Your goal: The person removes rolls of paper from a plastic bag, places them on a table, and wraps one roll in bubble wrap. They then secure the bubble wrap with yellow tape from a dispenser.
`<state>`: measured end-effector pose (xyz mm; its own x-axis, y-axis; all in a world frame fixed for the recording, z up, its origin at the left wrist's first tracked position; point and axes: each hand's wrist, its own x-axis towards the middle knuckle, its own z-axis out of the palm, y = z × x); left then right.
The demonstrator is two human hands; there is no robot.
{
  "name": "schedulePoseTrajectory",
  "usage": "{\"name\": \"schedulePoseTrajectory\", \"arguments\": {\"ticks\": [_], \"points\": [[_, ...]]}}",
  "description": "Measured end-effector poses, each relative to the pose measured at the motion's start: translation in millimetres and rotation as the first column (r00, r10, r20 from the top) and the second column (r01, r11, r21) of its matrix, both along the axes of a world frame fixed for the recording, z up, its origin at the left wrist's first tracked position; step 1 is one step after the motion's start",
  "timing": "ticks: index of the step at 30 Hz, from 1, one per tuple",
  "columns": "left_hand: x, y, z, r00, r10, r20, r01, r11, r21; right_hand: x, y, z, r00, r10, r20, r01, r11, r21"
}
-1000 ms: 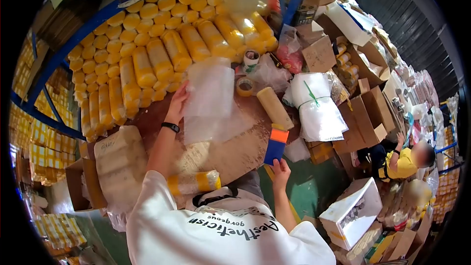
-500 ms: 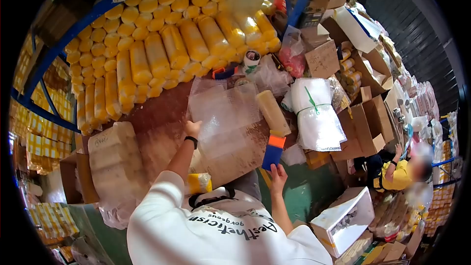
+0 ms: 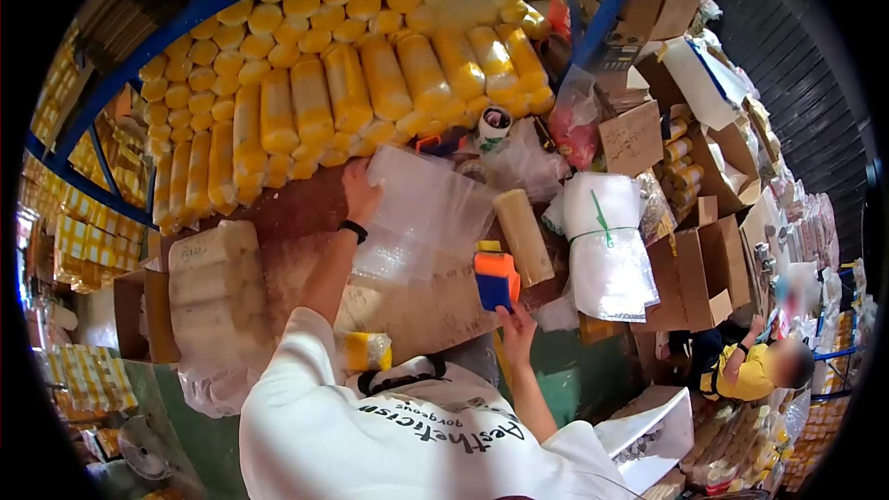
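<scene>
My left hand (image 3: 361, 193) is at the upper left edge of a clear bubble-wrap sheet (image 3: 421, 213), its fingers partly hidden around the plastic. Beneath the sheet is a brown cardboard surface (image 3: 417, 310). My right hand (image 3: 516, 326) grips the lower end of a blue and orange tape dispenser (image 3: 497, 280), held over the right part of the cardboard. A brown wrapped roll (image 3: 524, 239) lies just right of the dispenser. Near my body sits a yellow and clear wrapped bundle (image 3: 364, 350).
Yellow-ended rolls (image 3: 370, 83) are stacked behind the work surface. White plastic bags tied with green string (image 3: 607, 245) lie at the right, beside open cardboard boxes (image 3: 694, 268). Brown wrapped rolls (image 3: 218, 278) are at the left. A person in yellow (image 3: 745, 370) is at far right.
My left hand has moved up and away from my body with the sheet's edge. The tape dispenser has risen slightly leftward and turned, showing more orange. The view has shifted a little.
</scene>
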<state>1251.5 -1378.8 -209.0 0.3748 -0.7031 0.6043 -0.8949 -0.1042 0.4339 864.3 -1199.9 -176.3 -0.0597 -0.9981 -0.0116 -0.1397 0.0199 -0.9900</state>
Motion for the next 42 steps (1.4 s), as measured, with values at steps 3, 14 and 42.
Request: {"name": "schedulePoseTrajectory", "arguments": {"ticks": [3, 14, 42], "points": [[-32.4, 32.0, 65.4, 0.431, -0.455, -0.779, 0.694, 0.719, -0.036, 15.5, -8.0, 19.5, 0.991, 0.102, -0.088, -0.104, 0.994, -0.02], [-43.0, 145.1, 137.9, 0.25, -0.66, -0.708, 0.938, 0.347, 0.008, 59.7, -2.0, 33.7, 0.886, 0.315, -0.341, -0.44, 0.802, -0.404], [22.1, 285.3, 105.4, 0.415, -0.341, -0.843, 0.665, 0.746, 0.026, 155.9, 71.0, 48.9, 0.63, 0.675, -0.383, -0.73, 0.684, 0.005]]}}
